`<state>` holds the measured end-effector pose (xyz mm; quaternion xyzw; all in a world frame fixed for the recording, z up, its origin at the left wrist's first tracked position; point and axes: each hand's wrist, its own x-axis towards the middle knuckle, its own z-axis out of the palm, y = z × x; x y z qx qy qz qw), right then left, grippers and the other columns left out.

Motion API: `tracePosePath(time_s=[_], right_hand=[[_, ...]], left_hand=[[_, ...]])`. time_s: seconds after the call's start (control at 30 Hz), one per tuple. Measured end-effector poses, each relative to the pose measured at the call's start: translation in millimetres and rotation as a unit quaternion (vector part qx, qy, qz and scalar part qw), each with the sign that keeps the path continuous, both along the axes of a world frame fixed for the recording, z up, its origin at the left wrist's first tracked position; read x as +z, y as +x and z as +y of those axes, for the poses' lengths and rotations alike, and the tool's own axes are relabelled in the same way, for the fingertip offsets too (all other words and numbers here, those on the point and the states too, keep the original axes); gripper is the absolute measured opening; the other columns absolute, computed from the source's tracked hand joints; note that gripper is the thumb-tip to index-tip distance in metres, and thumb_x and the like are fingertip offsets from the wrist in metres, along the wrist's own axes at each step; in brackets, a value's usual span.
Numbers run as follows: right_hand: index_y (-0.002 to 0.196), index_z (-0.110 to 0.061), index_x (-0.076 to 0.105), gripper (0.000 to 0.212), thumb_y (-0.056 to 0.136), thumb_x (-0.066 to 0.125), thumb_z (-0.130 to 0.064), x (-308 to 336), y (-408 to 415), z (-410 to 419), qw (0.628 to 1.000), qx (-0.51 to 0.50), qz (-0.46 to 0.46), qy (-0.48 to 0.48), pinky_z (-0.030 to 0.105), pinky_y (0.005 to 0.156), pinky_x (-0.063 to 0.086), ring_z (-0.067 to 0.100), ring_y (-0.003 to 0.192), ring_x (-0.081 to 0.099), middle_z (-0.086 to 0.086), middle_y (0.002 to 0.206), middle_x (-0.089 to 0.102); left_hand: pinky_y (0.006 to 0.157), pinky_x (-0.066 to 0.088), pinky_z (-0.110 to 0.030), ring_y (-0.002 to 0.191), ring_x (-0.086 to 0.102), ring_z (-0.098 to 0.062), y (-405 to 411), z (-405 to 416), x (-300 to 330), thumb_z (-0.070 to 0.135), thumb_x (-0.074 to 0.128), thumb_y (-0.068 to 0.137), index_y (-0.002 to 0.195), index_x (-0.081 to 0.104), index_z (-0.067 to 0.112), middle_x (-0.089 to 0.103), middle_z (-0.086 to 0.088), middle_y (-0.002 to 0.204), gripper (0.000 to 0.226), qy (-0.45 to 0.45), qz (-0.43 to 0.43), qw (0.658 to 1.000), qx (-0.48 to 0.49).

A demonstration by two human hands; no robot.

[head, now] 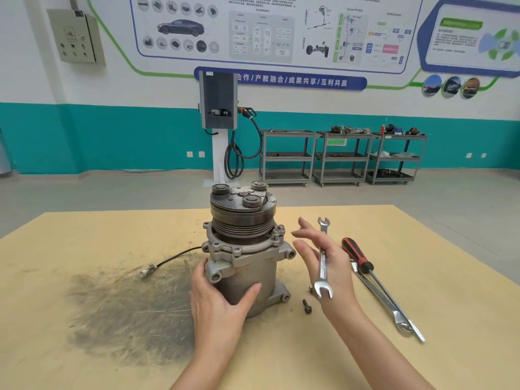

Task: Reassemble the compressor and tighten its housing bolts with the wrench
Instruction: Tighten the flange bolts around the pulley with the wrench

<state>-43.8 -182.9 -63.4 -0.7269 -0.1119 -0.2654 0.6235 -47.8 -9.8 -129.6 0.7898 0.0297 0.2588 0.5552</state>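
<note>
The grey compressor [247, 249] stands upright on the wooden table [365, 356], its black pulley and clutch on top. My left hand [216, 302] grips the lower front of its housing, thumb stretched to the right. My right hand [339, 267] hovers just right of the compressor with fingers stretched toward it. It holds a silver open-end wrench [323, 266] that lies along the hand, one jaw above the fingers and one near the wrist. A bolt [276, 235] sits in the housing flange on the right. One loose dark bolt [307, 306] lies on the table by my right wrist.
A red-and-black screwdriver [358, 256] and a long silver wrench [394, 311] lie to the right of my right hand. A black cable with a connector [147, 273] trails left from the compressor. A dark smudge [126, 313] covers the table's left part. Carts stand by the far wall.
</note>
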Motion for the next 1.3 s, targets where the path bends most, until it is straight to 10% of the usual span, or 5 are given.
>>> tracePosePath(time_s=[0.23,0.47,1.3], right_hand=[[0.095,-0.038,0.070,0.018,0.079,0.069,-0.043,16,2,22,0.995,0.085,0.032,0.037,-0.001,0.085,0.039,-0.009,0.130,0.042,-0.013,0.140,0.053],[0.096,-0.028,0.071,0.023,0.079,0.067,-0.042,16,6,27,0.995,0.072,0.035,0.056,0.044,0.112,0.039,0.000,0.129,0.050,-0.007,0.131,0.061],[0.101,-0.004,0.056,0.033,0.082,0.067,-0.028,10,7,41,0.989,0.079,0.018,0.124,0.028,0.100,0.050,0.004,0.113,0.061,-0.006,0.119,0.067]], left_hand=[[0.115,0.033,-0.048,0.139,0.037,-0.023,1,-1,0,0.050,0.083,0.061,0.149,0.026,0.019,0.038,0.000,0.147,0.110,-0.001,-0.012,1.000,-0.012],[0.113,0.035,-0.050,0.136,0.039,-0.023,4,-3,1,0.055,0.079,0.060,0.147,0.032,0.017,0.041,0.001,0.143,0.106,0.008,-0.006,1.000,-0.012],[0.114,0.033,-0.051,0.134,0.039,-0.021,4,-3,2,0.059,0.076,0.060,0.144,0.034,0.019,0.040,0.004,0.140,0.103,0.013,-0.007,1.000,-0.004]])
